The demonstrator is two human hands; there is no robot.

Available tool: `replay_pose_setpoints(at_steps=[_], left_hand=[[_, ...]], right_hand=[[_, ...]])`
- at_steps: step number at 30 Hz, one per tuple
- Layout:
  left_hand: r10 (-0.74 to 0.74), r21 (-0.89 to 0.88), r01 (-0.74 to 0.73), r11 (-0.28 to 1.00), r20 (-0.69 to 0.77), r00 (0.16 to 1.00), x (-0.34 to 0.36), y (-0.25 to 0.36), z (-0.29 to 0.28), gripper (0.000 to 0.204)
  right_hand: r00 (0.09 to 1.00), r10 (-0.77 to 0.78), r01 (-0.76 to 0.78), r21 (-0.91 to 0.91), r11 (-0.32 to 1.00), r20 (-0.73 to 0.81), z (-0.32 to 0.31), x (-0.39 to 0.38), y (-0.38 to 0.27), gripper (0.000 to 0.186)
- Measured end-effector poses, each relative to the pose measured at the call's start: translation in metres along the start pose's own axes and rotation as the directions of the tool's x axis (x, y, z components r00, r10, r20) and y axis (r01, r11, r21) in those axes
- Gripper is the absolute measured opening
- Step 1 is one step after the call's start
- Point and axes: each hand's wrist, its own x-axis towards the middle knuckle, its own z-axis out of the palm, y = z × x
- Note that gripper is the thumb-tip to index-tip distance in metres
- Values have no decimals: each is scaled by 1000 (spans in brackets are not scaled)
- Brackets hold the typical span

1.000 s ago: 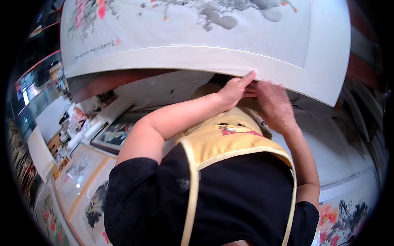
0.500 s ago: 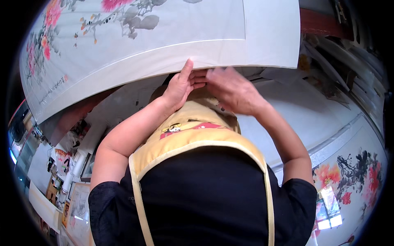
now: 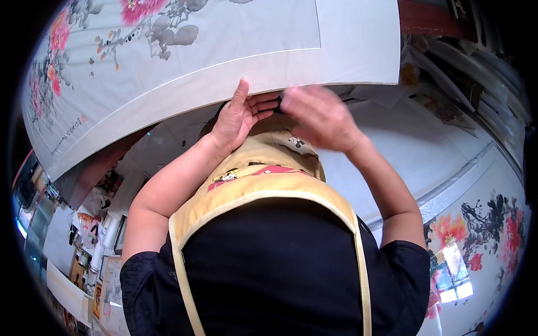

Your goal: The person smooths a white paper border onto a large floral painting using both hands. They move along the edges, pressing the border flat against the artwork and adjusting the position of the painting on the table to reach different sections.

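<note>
A large painting on pale paper [image 3: 224, 70], with pink flowers and grey leaves, spreads across the far side, its near edge running above both hands. My left hand [image 3: 228, 124] is at that edge, palm turned up, thumb raised over the border and fingers stretched out just below it. Nothing shows in its palm. Close by on the right, my right hand [image 3: 328, 120] is lifted near the same edge. Motion smears its fingers, so whether they hold anything does not show.
A second flower painting [image 3: 476, 246] lies at the lower right, with window glare on it. Rolled and stacked sheets [image 3: 465, 67] crowd the far right. White rolls [image 3: 106, 235] and framed pieces stand at the left. My yellow apron [image 3: 263, 185] bulges below the hands.
The view has shifted a little, so the painting sits slightly farther left and up. My right hand has moved slightly and stays blurred. My left hand keeps its pose at the edge.
</note>
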Motion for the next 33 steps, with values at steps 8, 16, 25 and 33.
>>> replay_pose_setpoints(at_steps=[8, 16, 25, 33], left_hand=[[-9, 24, 9, 1000, -8, 1000, 5, 0, 4, 92], [12, 49, -9, 999, -43, 999, 5, -3, 1, 94], [28, 88, -24, 996, -47, 998, 5, -4, 1, 94], [14, 24, -13, 1000, -60, 998, 7, -9, -6, 97]], right_hand=[[966, 254, -242, -190, 951, 41, 24, 17, -4, 96], [956, 289, -248, -414, 876, 39, 7, 0, 28, 92], [864, 397, -499, -429, 753, -309, -9, -21, 48, 111], [981, -175, 167, 84, 982, 89, 29, 6, -20, 50]])
